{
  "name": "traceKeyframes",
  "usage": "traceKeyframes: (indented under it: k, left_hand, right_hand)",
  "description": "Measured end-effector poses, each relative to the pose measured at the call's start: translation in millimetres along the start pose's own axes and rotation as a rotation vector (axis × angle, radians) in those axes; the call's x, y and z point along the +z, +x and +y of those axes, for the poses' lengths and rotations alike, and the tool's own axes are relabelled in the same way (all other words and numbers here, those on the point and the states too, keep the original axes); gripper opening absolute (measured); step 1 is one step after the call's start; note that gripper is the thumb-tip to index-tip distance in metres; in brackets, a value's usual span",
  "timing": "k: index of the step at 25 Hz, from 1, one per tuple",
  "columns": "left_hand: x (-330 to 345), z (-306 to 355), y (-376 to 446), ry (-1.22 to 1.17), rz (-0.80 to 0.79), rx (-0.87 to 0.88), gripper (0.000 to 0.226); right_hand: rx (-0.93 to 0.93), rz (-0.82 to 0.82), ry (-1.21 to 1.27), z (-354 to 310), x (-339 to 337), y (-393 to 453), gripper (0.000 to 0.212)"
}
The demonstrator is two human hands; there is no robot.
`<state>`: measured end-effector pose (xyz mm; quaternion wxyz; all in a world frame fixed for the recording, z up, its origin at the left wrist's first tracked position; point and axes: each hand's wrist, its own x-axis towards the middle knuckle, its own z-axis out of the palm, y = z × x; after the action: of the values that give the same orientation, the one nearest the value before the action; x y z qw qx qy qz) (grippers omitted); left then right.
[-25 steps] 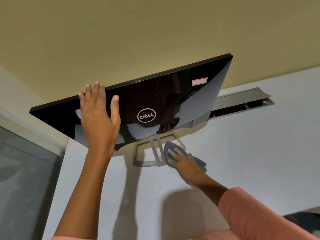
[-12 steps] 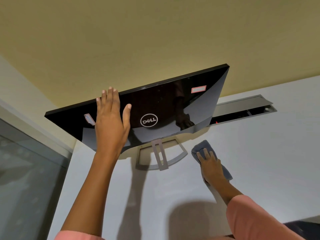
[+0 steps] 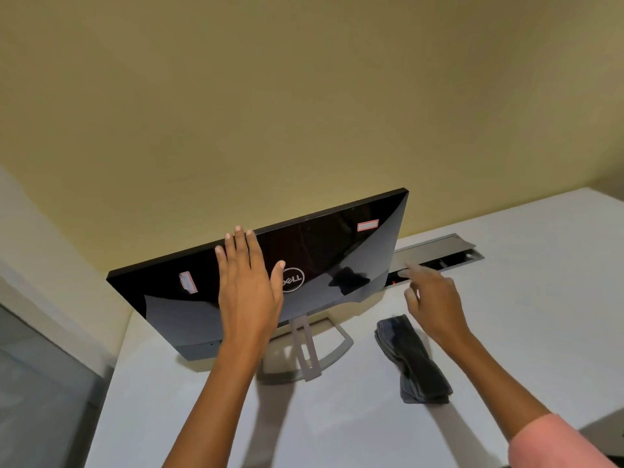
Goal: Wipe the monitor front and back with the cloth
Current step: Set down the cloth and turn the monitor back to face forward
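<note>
While the monitor (image 3: 324, 251) leans on its stand (image 3: 305, 349), back panel facing the viewer: left hand (image 3: 248, 292) flat against the panel, fingers straight, holding nothing; right hand (image 3: 434, 298) spread above the counter (image 3: 523, 332) right of the monitor, holding nothing. Cloth (image 3: 413, 361) folded on the counter right of the stand. Risk: an uneven push tips the monitor. Cable tray (image 3: 439, 253) behind the monitor's right edge, lid raised, contents unclear.

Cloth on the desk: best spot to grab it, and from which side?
The cloth lies folded in a long strip on the desk, free of both hands. Take it probably across its narrow width near the middle, from above: pinching the two long edges should keep the folds together. The right hand hovers open just beyond its far end, so it is the nearer; the left hand lies flat on the monitor.
</note>
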<state>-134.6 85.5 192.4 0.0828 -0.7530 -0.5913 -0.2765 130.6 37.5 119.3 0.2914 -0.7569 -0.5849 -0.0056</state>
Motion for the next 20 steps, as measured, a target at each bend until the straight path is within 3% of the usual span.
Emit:
traceKeyframes:
  k: [1, 3, 8, 12, 20]
  left_hand:
    - [-1, 2, -1, -0.010, -0.024, 0.004, 0.067]
    - [-1, 1, -4, -0.009, -0.070, -0.002, 0.069]
    - [-6, -6, -6, 0.071, -0.153, 0.015, 0.069]
    - [-10, -9, -4, 0.134, -0.205, 0.031, 0.070]
    - [-15, -9, -9, 0.170, -0.278, 0.063, 0.071]
  right_hand:
    - [-0.016, 0.097, 0.084, -10, -15, 10, 0.040]
    - [-0.088, 0.144, 0.093, -29, -38, 37, 0.058]
    - [-0.226, -0.108, -0.273, -44, -56, 95, 0.087]
    - [-0.191, -0.258, -0.290, -51, -60, 108, 0.084]
    - [-0.128, -0.203, -0.326, -54, -68, 81, 0.076]
